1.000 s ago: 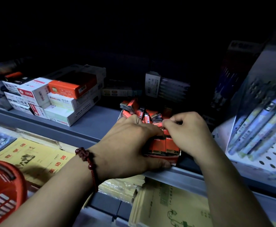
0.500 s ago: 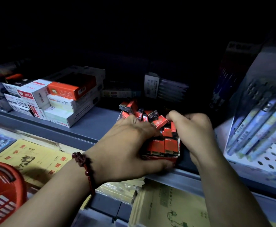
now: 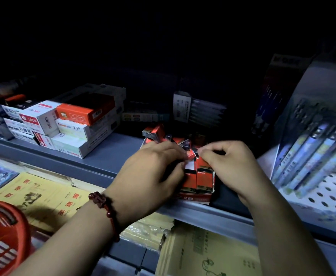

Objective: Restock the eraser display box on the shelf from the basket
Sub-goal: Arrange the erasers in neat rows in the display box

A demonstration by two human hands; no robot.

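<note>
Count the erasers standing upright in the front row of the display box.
2 are visible. One eraser stands beside the left hand; the other stands at the right end of the display box. The left hand may hide more.

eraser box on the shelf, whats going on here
A person is restocking the eraser display box at the shelf edge. The right hand pinches a red-sleeved eraser above the packed rows. The left hand covers the box's left side, its fingers meeting that eraser, grip blurred. The red basket sits lower left, untouched.
</note>
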